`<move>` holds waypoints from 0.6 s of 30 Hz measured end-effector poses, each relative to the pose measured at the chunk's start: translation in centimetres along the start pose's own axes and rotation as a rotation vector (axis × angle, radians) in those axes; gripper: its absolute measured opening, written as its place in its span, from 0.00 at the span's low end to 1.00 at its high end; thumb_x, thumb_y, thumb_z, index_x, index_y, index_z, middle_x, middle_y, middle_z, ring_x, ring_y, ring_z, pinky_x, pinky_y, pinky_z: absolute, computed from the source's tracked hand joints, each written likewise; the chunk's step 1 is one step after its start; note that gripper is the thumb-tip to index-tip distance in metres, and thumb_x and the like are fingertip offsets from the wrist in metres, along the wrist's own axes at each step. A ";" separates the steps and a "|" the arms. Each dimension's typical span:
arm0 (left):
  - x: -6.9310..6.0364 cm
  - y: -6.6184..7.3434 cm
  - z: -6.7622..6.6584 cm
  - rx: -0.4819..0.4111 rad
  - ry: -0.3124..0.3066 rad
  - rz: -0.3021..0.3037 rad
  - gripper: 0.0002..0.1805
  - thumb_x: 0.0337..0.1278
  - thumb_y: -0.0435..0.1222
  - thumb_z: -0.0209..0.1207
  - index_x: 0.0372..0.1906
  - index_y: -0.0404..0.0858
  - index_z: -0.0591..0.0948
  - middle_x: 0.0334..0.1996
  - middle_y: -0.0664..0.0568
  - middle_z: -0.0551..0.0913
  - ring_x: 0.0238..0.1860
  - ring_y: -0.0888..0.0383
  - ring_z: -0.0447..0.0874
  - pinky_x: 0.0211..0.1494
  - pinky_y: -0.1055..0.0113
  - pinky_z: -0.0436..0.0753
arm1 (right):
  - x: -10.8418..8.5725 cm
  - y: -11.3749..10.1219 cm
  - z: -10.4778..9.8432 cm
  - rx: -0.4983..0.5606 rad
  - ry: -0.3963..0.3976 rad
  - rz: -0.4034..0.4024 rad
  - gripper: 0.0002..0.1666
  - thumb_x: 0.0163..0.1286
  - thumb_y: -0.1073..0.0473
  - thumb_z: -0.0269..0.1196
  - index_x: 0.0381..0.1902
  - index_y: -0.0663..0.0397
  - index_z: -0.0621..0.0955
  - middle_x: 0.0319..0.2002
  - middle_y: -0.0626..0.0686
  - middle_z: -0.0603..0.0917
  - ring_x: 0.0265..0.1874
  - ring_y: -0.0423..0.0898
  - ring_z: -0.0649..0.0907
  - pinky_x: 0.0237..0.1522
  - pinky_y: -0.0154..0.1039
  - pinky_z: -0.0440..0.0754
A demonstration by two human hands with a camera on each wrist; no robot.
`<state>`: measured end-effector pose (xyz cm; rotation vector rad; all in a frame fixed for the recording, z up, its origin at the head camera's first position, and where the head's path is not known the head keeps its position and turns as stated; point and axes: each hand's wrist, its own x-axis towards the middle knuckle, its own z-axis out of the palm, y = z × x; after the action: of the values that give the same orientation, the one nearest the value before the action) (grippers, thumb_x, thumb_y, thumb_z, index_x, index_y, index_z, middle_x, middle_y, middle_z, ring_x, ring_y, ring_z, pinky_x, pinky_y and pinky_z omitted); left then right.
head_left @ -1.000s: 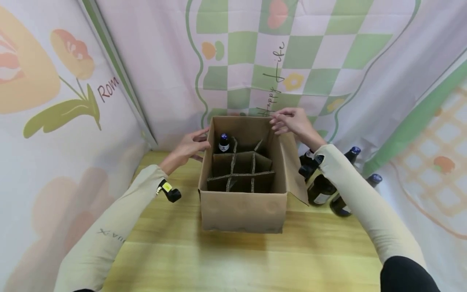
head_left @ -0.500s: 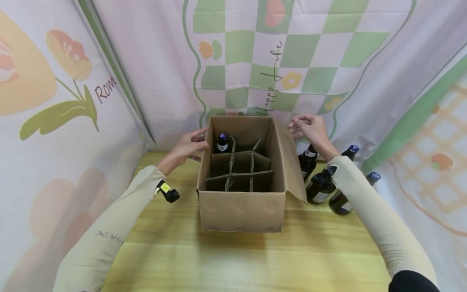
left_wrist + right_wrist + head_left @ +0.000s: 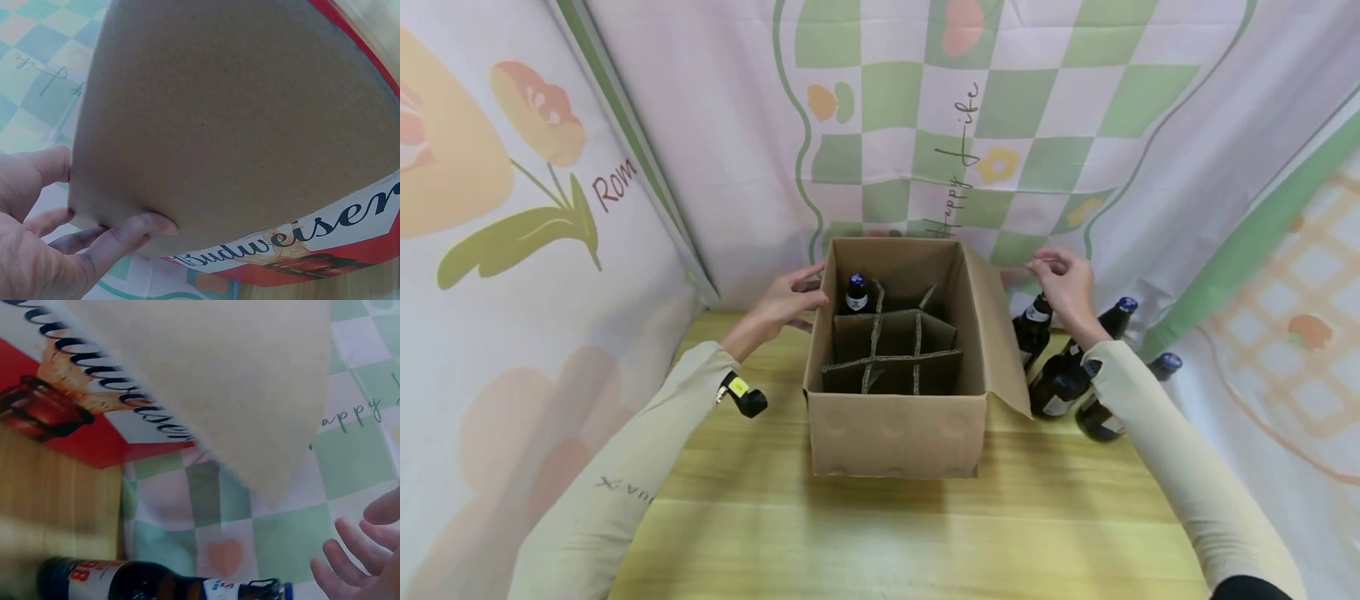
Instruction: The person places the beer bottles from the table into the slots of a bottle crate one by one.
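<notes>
A cardboard box point(image 3: 895, 433) with crossed dividers stands on the table, one blue-capped beer bottle point(image 3: 857, 293) in its far left compartment. My left hand point(image 3: 782, 302) touches the box's left side; its fingers lie against the cardboard flap point(image 3: 219, 125) near its corner in the left wrist view. To the right of the box, my right hand point(image 3: 1067, 287) hovers with loosely bent fingers and holds nothing. It is above a dark beer bottle point(image 3: 1032, 329) and apart from the right flap point(image 3: 1000, 342). That flap hangs outward.
Two more dark bottles point(image 3: 1056, 390) point(image 3: 1101, 418) stand on the right, partly behind my right forearm. The wooden table point(image 3: 880, 542) ends at a patterned curtain point(image 3: 730, 167) at the back. Red and white Budweiser print point(image 3: 337, 228) shows on the box's outside.
My right hand has moved from the box's far right corner outward to the right, over the bottles. The left hand has stayed at the box's left side.
</notes>
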<state>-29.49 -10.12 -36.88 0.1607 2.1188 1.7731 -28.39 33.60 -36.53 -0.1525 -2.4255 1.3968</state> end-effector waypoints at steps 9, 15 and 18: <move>0.0 -0.1 -0.1 0.006 0.002 0.000 0.44 0.66 0.29 0.59 0.84 0.54 0.58 0.77 0.39 0.66 0.49 0.54 0.81 0.37 0.64 0.92 | -1.1 3.0 1.1 -0.214 0.028 -0.146 0.23 0.76 0.66 0.57 0.66 0.68 0.78 0.65 0.71 0.79 0.67 0.68 0.76 0.70 0.65 0.74; 0.0 -0.2 0.0 -0.007 0.004 0.003 0.44 0.66 0.28 0.60 0.84 0.54 0.59 0.77 0.39 0.66 0.47 0.54 0.82 0.36 0.65 0.92 | -1.6 5.0 1.8 -0.219 0.044 -0.014 0.38 0.74 0.65 0.58 0.78 0.69 0.62 0.74 0.74 0.67 0.73 0.71 0.67 0.77 0.66 0.65; 0.0 -0.3 0.0 -0.013 0.007 0.002 0.45 0.65 0.27 0.60 0.83 0.53 0.59 0.78 0.39 0.66 0.46 0.54 0.82 0.36 0.65 0.92 | -1.8 5.7 2.1 -0.180 0.069 0.092 0.43 0.73 0.65 0.57 0.81 0.67 0.55 0.75 0.76 0.65 0.74 0.70 0.66 0.78 0.64 0.66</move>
<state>-29.47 -10.13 -37.19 0.1527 2.1119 1.7909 -27.79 34.36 -42.80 -0.3532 -2.5120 1.1875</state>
